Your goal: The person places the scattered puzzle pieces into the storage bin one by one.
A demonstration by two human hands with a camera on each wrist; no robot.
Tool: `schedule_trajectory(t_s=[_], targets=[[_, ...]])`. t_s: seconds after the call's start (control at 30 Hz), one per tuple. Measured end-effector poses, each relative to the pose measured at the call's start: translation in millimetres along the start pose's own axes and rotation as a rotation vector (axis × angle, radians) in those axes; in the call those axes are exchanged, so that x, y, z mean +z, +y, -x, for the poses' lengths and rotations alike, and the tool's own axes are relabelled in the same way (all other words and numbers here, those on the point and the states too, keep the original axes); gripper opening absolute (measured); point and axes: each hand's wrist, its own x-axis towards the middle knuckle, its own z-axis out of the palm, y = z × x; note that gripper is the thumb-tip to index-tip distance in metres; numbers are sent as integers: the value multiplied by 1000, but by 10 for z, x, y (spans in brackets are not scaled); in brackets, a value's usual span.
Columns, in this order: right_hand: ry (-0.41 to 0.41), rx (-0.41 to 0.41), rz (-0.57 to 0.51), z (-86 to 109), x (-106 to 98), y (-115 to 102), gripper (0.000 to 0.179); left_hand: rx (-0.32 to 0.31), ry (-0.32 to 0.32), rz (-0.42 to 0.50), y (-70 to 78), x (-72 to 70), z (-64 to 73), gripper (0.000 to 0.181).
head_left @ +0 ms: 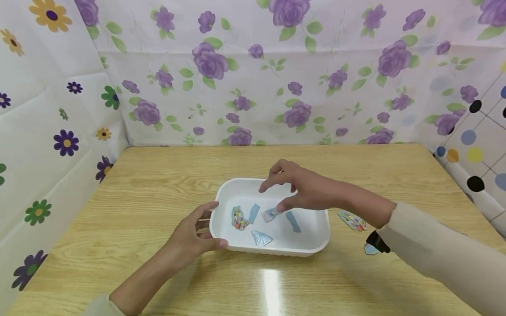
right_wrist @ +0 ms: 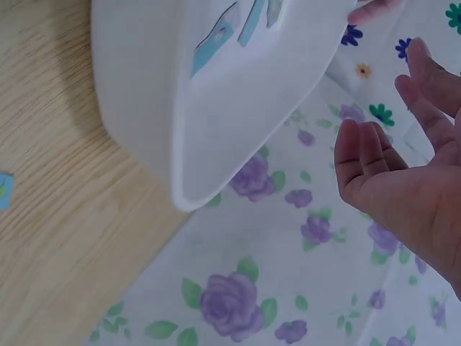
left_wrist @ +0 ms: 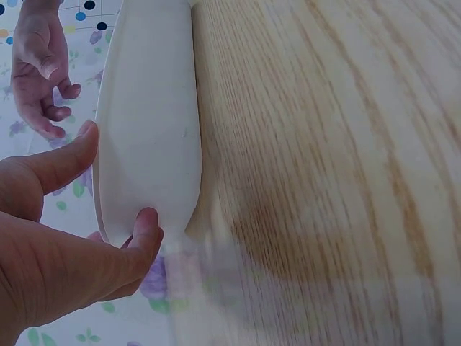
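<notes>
A white plastic tray (head_left: 312, 243) stands on the wooden table. Several irregular flat pieces lie inside, among them a multicoloured piece (head_left: 239, 218), a light blue triangular piece (head_left: 261, 238) and a narrow blue piece (head_left: 293, 221). My left hand (head_left: 189, 235) holds the tray's left end, its thumb at the front corner and its fingers along the side; the left wrist view shows fingertips against the outer wall (left_wrist: 148, 94). Over the tray hovers my right hand (head_left: 296, 184), fingers bent loosely and apart with nothing between them. Its thumb partly overlaps a blue-and-white piece (head_left: 270, 214).
Right of the tray, another multicoloured piece (head_left: 353, 220) lies on the table (head_left: 166, 175). A small blue piece (head_left: 370, 249) is partly hidden behind a black strap (head_left: 378, 242) on my right wrist. Flowered sheets (head_left: 253, 87) hang behind the table and at the left.
</notes>
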Motion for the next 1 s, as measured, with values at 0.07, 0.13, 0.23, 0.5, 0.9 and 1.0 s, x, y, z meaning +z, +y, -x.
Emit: schedule_trajectory(t_s=[0.07, 0.13, 0.23, 0.5, 0.9, 1.0], targets=[[13, -1, -11, 38, -24, 52, 44, -7, 6, -5, -5, 4, 3, 93], [20, -5, -22, 76, -46, 103, 44, -14, 12, -12, -10, 7, 6, 93], [32, 3, -25, 150, -78, 202, 43, -15, 16, -16, -12, 10, 5, 92], [143, 114, -20, 459, -182, 544, 38, -6, 9, -24, -6, 6, 4, 92], [196, 206, -10, 897, -313, 904, 40, 10, -4, -39, -4, 1, 9, 93], [192, 235, -18, 1005, -298, 996, 45, 12, -2, -38, 0, 3, 4, 93]])
